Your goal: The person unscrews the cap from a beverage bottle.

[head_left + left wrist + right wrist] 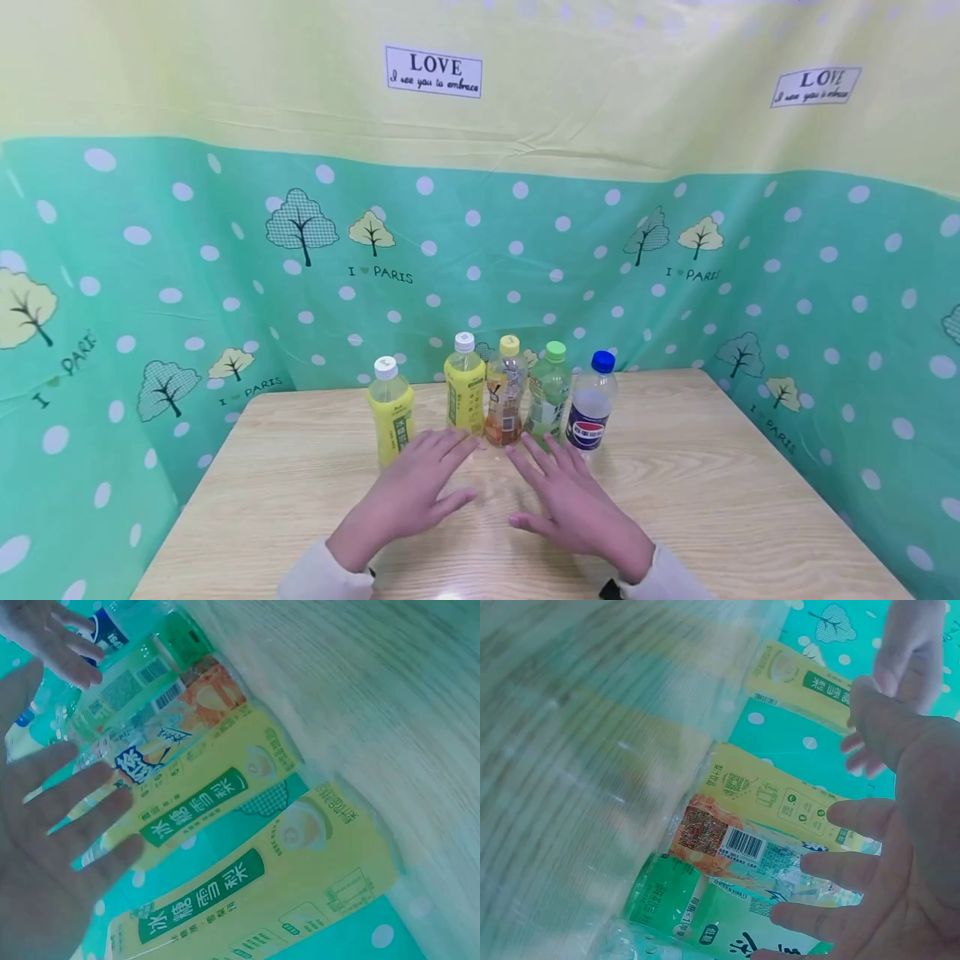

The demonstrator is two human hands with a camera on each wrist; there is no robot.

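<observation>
Several drink bottles stand upright across the back of the table. At the left is a yellow-labelled bottle with a white cap [390,412], set a little apart from a second yellow-labelled bottle [465,392]. Next to that come an amber bottle with a yellow cap [506,396], a green bottle with a green cap [549,392] and a blue-capped Pepsi bottle [592,404]. My left hand [412,487], fingers spread and holding nothing, is in front of the two yellow bottles. My right hand [570,500] likewise spreads its fingers, in front of the green and Pepsi bottles.
The bottles stand on a light wooden table [720,492]. Behind and at both sides hangs a green and yellow curtain [480,217] with white dots and printed trees, close to the table's back edge.
</observation>
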